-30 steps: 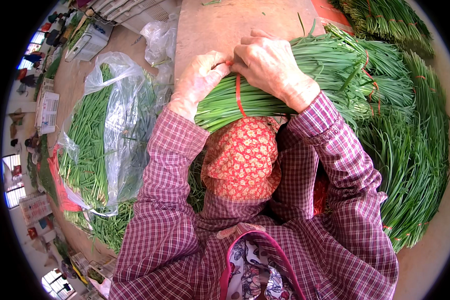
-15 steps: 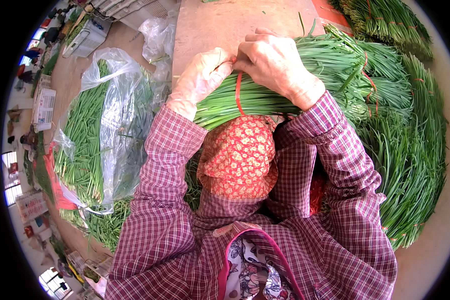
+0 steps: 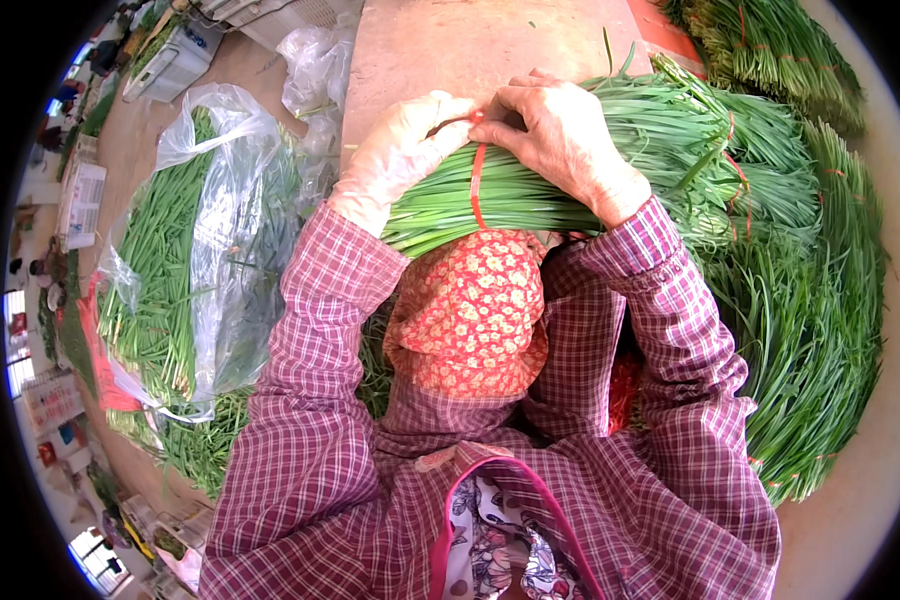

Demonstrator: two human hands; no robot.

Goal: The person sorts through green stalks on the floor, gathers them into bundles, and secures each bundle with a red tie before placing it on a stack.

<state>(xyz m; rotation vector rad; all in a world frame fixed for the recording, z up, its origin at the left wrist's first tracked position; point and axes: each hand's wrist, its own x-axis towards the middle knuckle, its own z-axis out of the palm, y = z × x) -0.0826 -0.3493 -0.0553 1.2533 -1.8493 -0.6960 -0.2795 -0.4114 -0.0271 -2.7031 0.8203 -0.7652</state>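
A bundle of long green chives (image 3: 420, 212) lies across the near end of a board, with a red tie (image 3: 477, 190) looped around its middle. My left hand (image 3: 385, 150) is above the bundle's left part, its thumb and fingertips pinching the tie's end. Close beside it, my right hand (image 3: 570, 130) is closed on the tie at the top of the loop, its wrist over the bundle. Its fingers hide part of the knot area. Below the bundle, a red floral cloth (image 3: 470, 310) covers something at my lap.
The pinkish board (image 3: 490, 40) stretches away ahead. On the right, loose and red-tied chives (image 3: 800, 320) lie heaped, with more bundles (image 3: 770, 50) at the far right. To the left is a clear plastic bag (image 3: 232, 260) of chives. A white crate (image 3: 175, 65) stands farther off.
Both hands stay at the top of the tie with small finger shifts. The left fingers have moved slightly up and apart from the thumb. The whole view has shifted a little.
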